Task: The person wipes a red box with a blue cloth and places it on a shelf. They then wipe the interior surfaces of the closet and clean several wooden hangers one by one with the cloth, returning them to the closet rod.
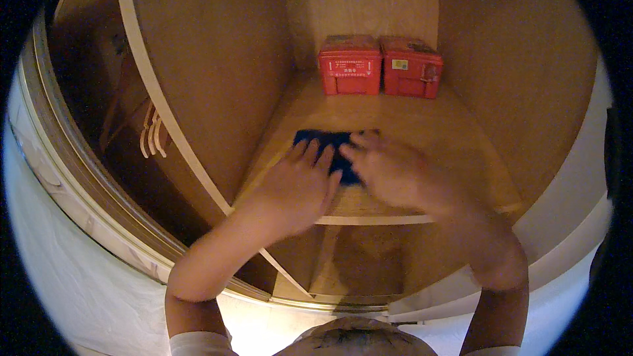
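A dark blue cloth (pixel 341 160) lies flat on the wooden shelf (pixel 420 123) of a cabinet. My left hand (pixel 296 188) rests over its left part, palm down, fingers spread. On its right side is my right hand (pixel 390 168), blurred, with bent fingers touching the cloth. Whether either hand grips the fabric cannot be told. Behind both hands, two red lidded boxes (pixel 351 71) (pixel 411 71) stand side by side at the back of the shelf; both bear labels.
Tall wooden side panels (pixel 212 59) (pixel 514 69) enclose the shelf. Left of the left panel, several light hangers (pixel 154 133) hang in a dark compartment. The shelf's pale front edge (pixel 376 219) runs below my hands, above a lower compartment (pixel 366 257).
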Motion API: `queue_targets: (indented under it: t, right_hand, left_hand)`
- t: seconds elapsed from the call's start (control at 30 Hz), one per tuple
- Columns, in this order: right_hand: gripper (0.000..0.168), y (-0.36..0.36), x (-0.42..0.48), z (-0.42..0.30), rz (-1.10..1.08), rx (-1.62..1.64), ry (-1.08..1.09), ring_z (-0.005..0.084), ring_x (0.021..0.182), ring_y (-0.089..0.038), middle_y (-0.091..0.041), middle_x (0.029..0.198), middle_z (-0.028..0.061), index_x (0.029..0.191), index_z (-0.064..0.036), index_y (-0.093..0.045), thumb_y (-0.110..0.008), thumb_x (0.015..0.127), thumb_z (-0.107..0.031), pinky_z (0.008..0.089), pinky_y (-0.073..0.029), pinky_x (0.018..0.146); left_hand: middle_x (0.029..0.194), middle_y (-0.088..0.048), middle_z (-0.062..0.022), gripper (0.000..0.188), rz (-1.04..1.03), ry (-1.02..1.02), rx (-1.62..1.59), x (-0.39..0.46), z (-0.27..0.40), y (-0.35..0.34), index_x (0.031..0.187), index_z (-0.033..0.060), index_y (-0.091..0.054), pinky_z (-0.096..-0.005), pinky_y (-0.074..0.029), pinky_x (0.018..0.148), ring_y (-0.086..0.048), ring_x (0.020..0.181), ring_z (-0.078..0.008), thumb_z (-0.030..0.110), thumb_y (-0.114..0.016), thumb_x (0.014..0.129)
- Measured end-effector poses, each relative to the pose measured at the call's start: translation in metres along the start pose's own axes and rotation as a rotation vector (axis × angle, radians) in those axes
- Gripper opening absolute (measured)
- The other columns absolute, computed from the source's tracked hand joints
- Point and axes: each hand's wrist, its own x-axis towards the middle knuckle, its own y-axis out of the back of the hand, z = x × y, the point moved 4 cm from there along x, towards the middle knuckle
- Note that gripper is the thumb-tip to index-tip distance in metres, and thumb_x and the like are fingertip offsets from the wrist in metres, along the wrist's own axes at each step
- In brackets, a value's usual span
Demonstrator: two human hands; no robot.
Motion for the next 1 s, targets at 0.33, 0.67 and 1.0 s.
queue_targets:
  t: [0.33,0.67,1.0]
  right_hand:
    - [0.037,0.021,-0.054,0.012,0.097,-0.069,0.014,0.0391,0.105,-0.052,-0.055,0.113,0.0231,0.111,0.000,-0.055,-0.048,0.084,-0.025,0.0467,-0.043,0.089]
    - [0.034,0.035,-0.121,0.020,0.216,-0.080,-0.198,0.0363,0.105,-0.053,-0.056,0.114,0.0185,0.112,-0.003,-0.057,-0.051,0.084,-0.021,0.0425,-0.041,0.092]
    - [0.032,0.001,-0.107,0.146,0.093,0.029,-0.733,0.0363,0.100,-0.054,-0.055,0.115,0.0180,0.107,-0.002,-0.060,-0.042,0.086,-0.017,0.0430,-0.043,0.087]
  left_hand:
    - [0.126,-0.044,-0.0254,0.044,-0.032,-0.082,-0.171,0.017,0.026,-0.004,0.125,-0.0014,-0.044,-0.0450,-0.033,0.101,-0.040,0.120,-0.0400,0.025,-0.041,0.090]
    - [0.127,-0.043,-0.0265,0.044,-0.025,-0.311,-0.176,0.021,0.079,0.010,0.124,-0.0025,-0.045,-0.0443,-0.032,0.102,-0.040,0.120,-0.0395,0.025,-0.042,0.090]
    - [0.131,-0.039,-0.0249,0.042,-0.087,-0.430,-0.075,0.156,0.110,-0.045,0.127,0.0011,-0.043,-0.0461,-0.030,0.103,-0.039,0.120,-0.0403,0.023,-0.032,0.093]
